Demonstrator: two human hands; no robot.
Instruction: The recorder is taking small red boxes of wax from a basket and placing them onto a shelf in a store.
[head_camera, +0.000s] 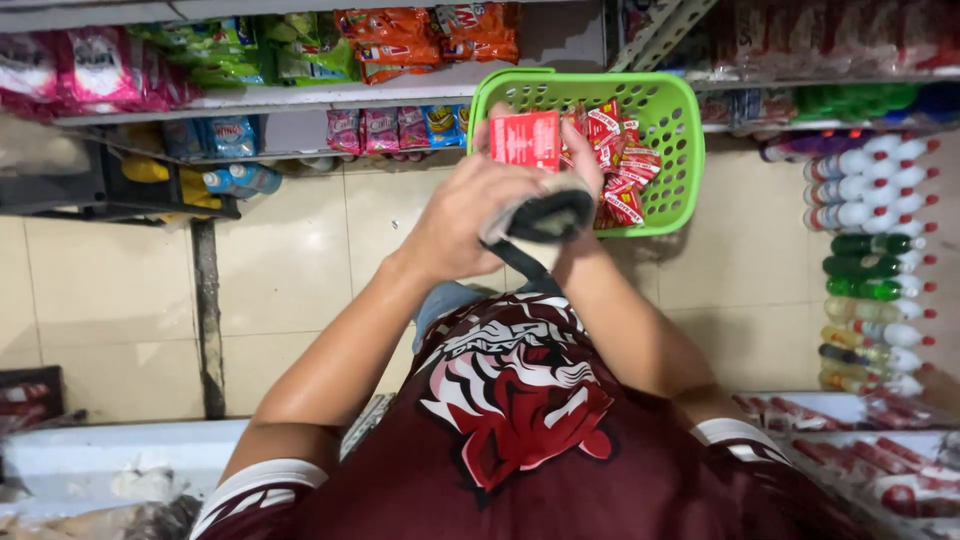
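Gripping a red packet (524, 138), left hand (462, 222) over green basket (672, 160).

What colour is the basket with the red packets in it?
Bright green. The basket shows best in the head view, just beyond the hands, holding red packets.

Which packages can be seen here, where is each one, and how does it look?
Flat red rectangular packet: held in the hands, above the basket.
Small red-and-white sachets: heaped in the green plastic basket.
Orange snack bags: top shelf.
Pink bags: top shelf, left.
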